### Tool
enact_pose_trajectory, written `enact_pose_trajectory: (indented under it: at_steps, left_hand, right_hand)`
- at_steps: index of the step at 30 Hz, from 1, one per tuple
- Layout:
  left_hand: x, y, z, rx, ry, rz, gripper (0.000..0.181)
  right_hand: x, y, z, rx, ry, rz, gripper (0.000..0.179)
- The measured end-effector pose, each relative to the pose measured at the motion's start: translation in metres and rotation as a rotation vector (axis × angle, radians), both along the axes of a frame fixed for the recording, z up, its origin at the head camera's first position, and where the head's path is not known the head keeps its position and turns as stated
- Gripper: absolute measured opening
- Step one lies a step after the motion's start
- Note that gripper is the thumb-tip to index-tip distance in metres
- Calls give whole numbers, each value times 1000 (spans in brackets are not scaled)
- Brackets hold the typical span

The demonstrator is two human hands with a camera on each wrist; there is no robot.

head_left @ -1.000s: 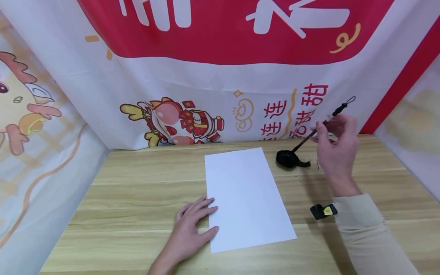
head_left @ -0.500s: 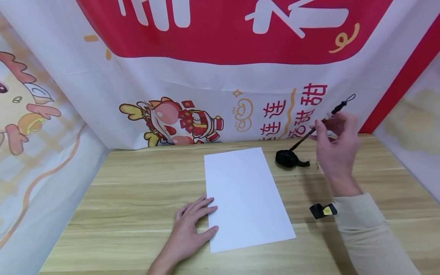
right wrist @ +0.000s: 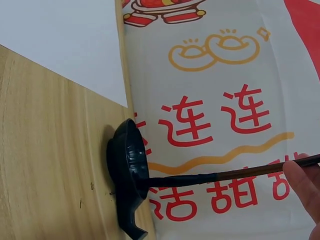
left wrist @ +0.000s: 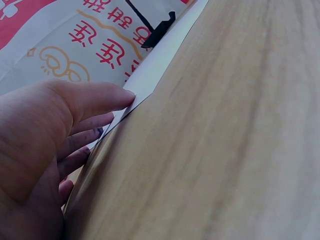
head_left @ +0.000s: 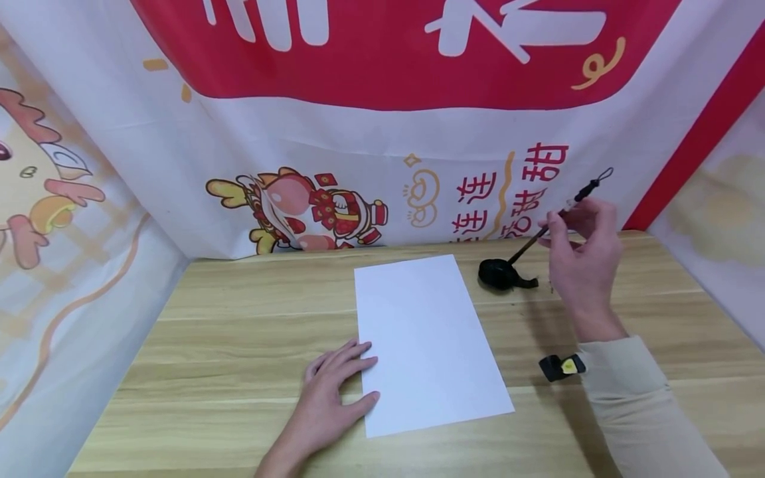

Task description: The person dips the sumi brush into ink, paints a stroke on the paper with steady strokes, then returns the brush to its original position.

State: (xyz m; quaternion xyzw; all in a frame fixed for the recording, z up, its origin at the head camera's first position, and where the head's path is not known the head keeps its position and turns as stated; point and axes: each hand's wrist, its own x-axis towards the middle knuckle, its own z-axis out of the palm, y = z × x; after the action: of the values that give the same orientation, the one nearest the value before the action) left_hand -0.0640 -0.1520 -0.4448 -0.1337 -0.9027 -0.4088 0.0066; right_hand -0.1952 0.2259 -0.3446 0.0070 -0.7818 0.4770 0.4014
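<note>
On the surface (head_left: 227, 362), a white sheet of paper (head_left: 433, 345) lies flat in the middle, slightly turned, its long sides running away from the person. The left hand (head_left: 335, 395) rests at its left edge with fingers loosely spread, grasping nothing; the thumb and the foremost fingertips touch the paper near that edge, and the left wrist view shows the thumb lying along it.

To the right of the sheet's far end, and apart from it, sits a black dish (head_left: 495, 273) with a curved tail pointing toward the right hand (head_left: 586, 252). That hand is raised above the surface and pinches a brush (right wrist: 245, 172) between thumb and fingers. The brush slants, its looped upper end leaning away to the right, its dark lower end reaching into the dish near the tail. How far the tip goes in is partly hidden by the rim. A few dark specks lie on the surface by the dish.

A pale sleeve (head_left: 624, 378) covers the right forearm, and a small black device (head_left: 554, 367) with a yellow mark sits at its cuff. Behind the surface hangs a white cloth (head_left: 352, 136) printed with a broad red panel, red characters and a cartoon figure.
</note>
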Motion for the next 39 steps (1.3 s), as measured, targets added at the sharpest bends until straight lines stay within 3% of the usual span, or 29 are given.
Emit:
enact_pose_trajectory:
  at_steps: [11,24,39]
  left_hand:
    - [-1,-1,1,-1,27,-4,50]
    - [-1,1,1,2,34,-5,50]
    - [0,0,0,-3,20,-2,51]
  right_hand:
    - [4,2,11,-20,33,-1,35]
    - [-1,1,2,-11,6,-4,32]
    - [7,6,11,-38,23,-35,35]
